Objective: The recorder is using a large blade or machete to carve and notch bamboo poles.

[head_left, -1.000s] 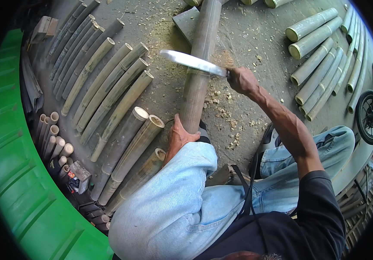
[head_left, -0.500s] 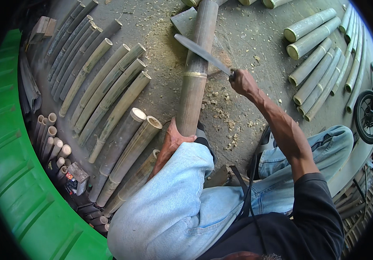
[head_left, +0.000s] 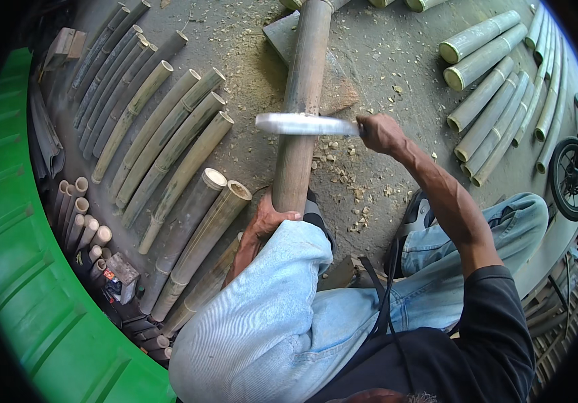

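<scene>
Centrally in the head view, the bamboo pole runs away from you, beginning just beside your left thumb and passing over the wooden block well beyond those fingers. Your left hand supports its near end; the thumb shows, but the other fingers are largely hidden, so how tightly they close cannot be told. Your right hand has its fingers clamped around the grip of a long knife, which spans the pole to the left of those fingers; blur hides whether it touches. Expect a stiff, probably hollow pole, moderately heavy, its smooth skin liable to roll. Best held at the near end, where your left thumb rests, well apart from the blade.
</scene>
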The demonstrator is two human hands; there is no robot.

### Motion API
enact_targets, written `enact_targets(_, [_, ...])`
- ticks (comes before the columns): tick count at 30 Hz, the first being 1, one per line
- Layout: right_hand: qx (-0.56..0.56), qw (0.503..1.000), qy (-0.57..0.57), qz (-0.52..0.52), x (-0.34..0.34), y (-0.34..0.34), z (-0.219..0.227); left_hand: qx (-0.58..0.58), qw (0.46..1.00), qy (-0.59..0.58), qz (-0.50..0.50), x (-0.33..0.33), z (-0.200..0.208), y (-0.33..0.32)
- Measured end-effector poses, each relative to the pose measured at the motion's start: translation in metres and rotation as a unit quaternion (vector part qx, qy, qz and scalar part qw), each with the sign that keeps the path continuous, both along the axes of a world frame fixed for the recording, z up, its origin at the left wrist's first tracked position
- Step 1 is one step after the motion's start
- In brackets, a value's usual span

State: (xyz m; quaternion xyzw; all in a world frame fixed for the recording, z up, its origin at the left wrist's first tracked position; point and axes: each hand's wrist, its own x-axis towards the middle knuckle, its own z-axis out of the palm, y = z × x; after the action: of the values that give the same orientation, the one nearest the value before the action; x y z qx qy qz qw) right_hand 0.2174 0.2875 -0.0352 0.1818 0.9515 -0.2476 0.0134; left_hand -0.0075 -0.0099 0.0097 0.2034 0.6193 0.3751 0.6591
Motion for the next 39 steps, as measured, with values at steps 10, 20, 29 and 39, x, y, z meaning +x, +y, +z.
enact_targets(10, [-0.066,0.985,-0.038,-0.156,-0.001,-0.010,-0.003,-0.119,0.947,0.300,-0.010,0.035,0.027,0.024])
enact_targets(20, [-0.115,0.960,-0.036,-0.251,0.000,0.001,-0.016,-0.050,0.969,0.241,-0.011,0.015,0.000,0.014])
enact_targets(29, [-0.131,0.959,-0.029,-0.249,-0.008,-0.016,-0.023,0.030,0.978,0.205,0.001,0.014,-0.027,-0.011])
enact_targets(39, [-0.052,0.989,-0.048,-0.131,-0.007,-0.037,0.010,0.078,0.988,0.131,0.031,0.011,-0.033,-0.016])
